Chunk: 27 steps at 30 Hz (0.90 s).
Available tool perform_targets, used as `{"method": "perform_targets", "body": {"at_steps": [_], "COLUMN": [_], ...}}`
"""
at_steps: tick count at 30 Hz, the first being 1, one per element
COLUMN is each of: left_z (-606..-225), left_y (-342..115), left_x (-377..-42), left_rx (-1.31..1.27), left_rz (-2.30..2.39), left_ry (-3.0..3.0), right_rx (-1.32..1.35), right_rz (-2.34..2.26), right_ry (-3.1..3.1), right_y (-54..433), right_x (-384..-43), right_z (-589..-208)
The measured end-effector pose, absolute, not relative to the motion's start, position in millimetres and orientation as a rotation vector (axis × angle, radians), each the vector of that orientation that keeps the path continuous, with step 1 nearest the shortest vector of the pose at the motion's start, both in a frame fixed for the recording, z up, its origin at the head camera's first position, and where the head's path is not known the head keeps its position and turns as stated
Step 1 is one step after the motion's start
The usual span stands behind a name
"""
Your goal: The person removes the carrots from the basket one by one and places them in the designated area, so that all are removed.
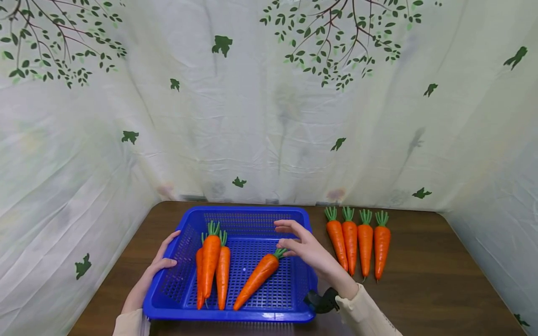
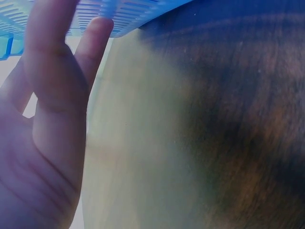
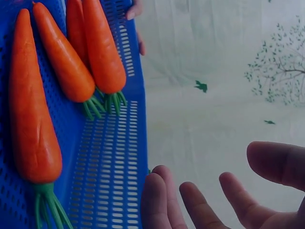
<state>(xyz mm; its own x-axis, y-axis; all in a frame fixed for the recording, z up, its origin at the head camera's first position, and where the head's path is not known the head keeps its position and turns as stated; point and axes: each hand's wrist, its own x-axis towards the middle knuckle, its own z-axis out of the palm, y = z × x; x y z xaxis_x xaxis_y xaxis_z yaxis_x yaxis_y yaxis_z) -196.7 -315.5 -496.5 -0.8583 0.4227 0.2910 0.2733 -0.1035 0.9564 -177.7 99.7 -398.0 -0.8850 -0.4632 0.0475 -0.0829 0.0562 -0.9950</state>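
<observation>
A blue plastic basket point(image 1: 231, 314) with slotted walls stands before me. Three orange carrots point(image 1: 211, 263) with green tops lie bunched in its left half. Another carrot point(image 1: 257, 280) lies slanted farther right. My left hand point(image 1: 147, 277) holds the basket's left rim, thumb over the edge; the left wrist view shows that hand's fingers point(image 2: 95, 40) against the slotted plastic. Above the slanted carrot's green top hovers my right hand point(image 1: 313, 254), fingers spread and loosely bent. In the right wrist view its fingers point(image 3: 195, 202) hold nothing, beside that carrot point(image 3: 35, 109).
Several more carrots point(image 1: 364, 245) lie in a row on the brown wooden table point(image 1: 433, 275), right of the basket. A pale curtain point(image 1: 273, 116) printed with leaves and branches encloses the table's back and sides. A black strap point(image 1: 322, 301) sits at my right wrist.
</observation>
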Motion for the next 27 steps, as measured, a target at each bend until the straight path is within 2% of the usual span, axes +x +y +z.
{"method": "perform_targets", "body": {"at_steps": [27], "left_z": [-498], "left_y": [-315], "left_x": [-198], "left_rx": [0.826], "left_rz": [2.127], "left_ry": [2.017], "right_rx": [-0.295], "right_rz": [-1.673], "right_ry": [2.028], "right_y": [71], "right_x": [-181], "right_z": [-415]}}
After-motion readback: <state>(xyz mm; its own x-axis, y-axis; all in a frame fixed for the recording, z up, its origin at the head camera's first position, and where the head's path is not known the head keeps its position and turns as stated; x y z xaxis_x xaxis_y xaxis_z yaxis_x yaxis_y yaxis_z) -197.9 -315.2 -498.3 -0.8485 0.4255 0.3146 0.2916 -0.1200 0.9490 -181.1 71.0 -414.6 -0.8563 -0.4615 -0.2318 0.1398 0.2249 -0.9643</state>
